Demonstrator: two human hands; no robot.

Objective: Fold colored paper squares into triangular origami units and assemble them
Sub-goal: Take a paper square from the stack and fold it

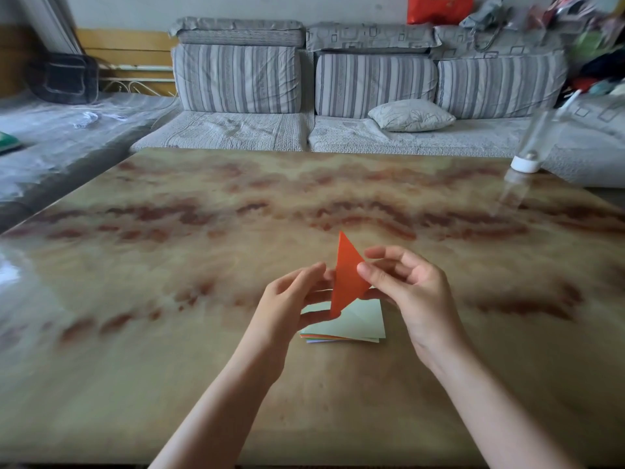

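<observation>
An orange paper (346, 275), folded into a pointed triangular shape, stands upright in the air above the table, its tip pointing away from me. My left hand (291, 302) pinches its left edge and lower corner between thumb and fingers. My right hand (402, 286) pinches its right corner with thumb and forefinger, the other fingers loosely curled. Directly under the hands lies a small stack of colored paper squares (358, 324) with a pale green sheet on top; the hands hide part of it.
The marbled brown table (203, 231) stretches wide around the stack. A clear bottle with a white cap (526, 160) stands upside down near the far right edge. A grey striped sofa (338, 96) with a loose pillow runs behind the table.
</observation>
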